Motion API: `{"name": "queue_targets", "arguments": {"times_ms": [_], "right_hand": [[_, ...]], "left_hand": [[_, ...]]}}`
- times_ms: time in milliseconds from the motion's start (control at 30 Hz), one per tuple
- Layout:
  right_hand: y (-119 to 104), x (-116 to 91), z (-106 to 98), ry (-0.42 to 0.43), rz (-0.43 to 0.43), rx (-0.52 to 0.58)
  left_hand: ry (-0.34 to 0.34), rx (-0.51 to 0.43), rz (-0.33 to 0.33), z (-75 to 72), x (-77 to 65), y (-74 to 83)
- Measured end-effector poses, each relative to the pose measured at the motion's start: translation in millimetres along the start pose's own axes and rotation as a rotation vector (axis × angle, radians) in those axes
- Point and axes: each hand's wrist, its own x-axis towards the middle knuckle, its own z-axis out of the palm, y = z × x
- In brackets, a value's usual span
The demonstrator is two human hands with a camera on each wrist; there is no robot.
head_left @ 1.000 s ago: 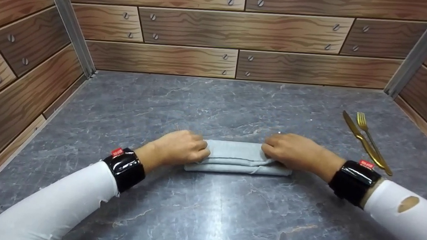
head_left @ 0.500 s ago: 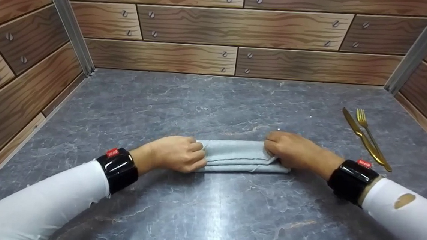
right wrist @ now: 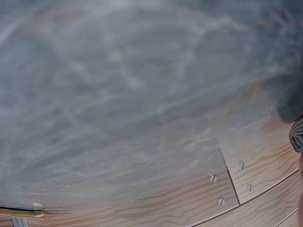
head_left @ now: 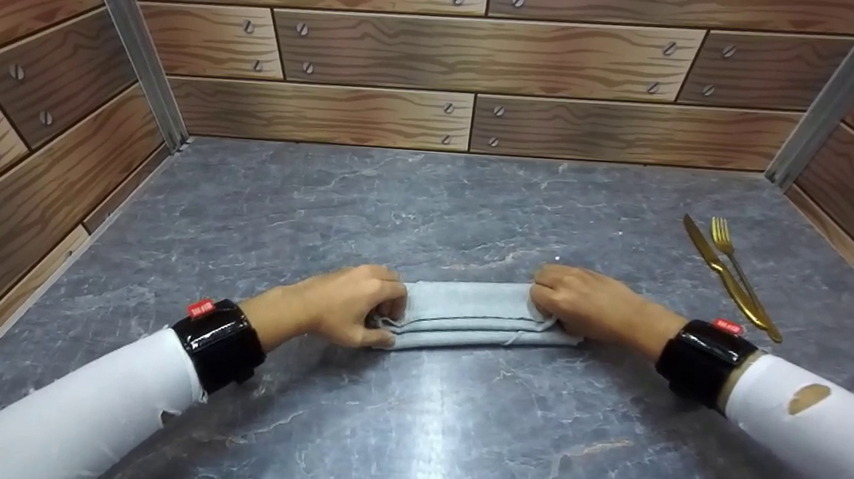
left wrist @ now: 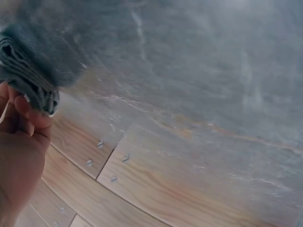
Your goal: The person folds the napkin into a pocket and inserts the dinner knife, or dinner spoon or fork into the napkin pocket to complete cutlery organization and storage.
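Observation:
A light-blue cloth (head_left: 468, 302), folded into a narrow layered strip, lies across the middle of the table. At its left end my left hand (head_left: 355, 306) grips the layers, fingers curled over the top and thumb at the near edge. My right hand (head_left: 581, 295) holds the right end with bent fingers; its thumb is hidden. In the left wrist view, the fingers of the left hand (left wrist: 21, 161) meet the stacked folds of the cloth (left wrist: 28, 71). Only a small end of the cloth (right wrist: 297, 136) shows at the right wrist view's edge.
A gold knife (head_left: 732, 287) and a gold fork (head_left: 727, 245) lie close together on the right side of the grey marbled table (head_left: 353, 430). Wood-patterned walls (head_left: 375, 119) close off the back and both sides.
My left hand has shifted its hold on the left end of the cloth, its thumb now showing at the near edge. The right hand stays nearly still on the other end.

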Motion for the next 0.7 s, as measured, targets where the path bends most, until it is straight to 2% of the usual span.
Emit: {"name": "queue_targets", "arguments": {"times_ms": [33, 133, 267, 367, 433, 500, 567, 700], "right_hand": [[0, -1, 1, 0.004, 0.009, 0.016], [1, -3, 2, 0.021, 0.021, 0.051], [3, -4, 5, 0.072, -0.044, 0.023], [6, -3, 5, 0.115, -0.139, -0.074], [7, -3, 4, 0.119, -0.184, -0.141], [6, -2, 1, 0.097, -0.201, -0.187], [6, 0, -2, 0.049, -0.200, -0.213], [3, 5, -11, -0.069, -0.210, -0.266]], "left_hand": [[-0.010, 0.012, 0.003, -0.8, 0.4, 0.9], [0.020, 0.011, 0.034, -2.4, -0.4, 3.3], [0.066, 0.079, 0.079, -18.4, -5.5, 29.1], [0.064, 0.135, 0.092, -37.3, -7.1, 59.7], [0.063, 0.157, 0.085, -44.2, -6.7, 72.0], [0.035, 0.165, 0.048, -51.6, -5.0, 83.8], [0.014, 0.194, 0.016, -53.8, -3.5, 89.3], [-0.010, 0.274, -0.028, -51.5, -1.6, 96.9]]}}
